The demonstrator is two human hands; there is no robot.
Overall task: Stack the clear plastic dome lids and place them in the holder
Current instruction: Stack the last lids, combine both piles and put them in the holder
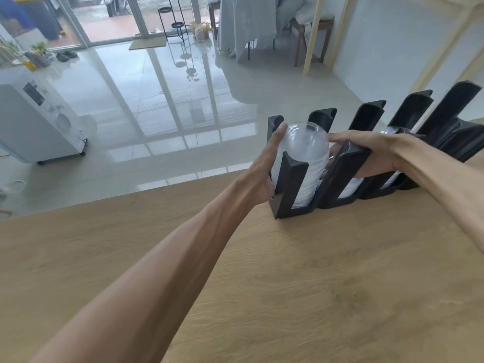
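Lids [301, 158] sit stacked in the holder's [293, 189] leftmost slot on the table [288, 284]; your left hand [264, 169] and right hand [366, 150] clasp the stack from opposite sides.

A light wooden tabletop [314, 284] fills the foreground; beyond its far edge lies a glossy pale tiled floor [162, 106]; left of the tabletop, on that floor, stands a white wheeled appliance [34, 121]; farther back are glass sliding doors [110, 19], a doormat [148, 43], a black metal plant stand [174, 22], and a wooden chair [313, 35] to the right.
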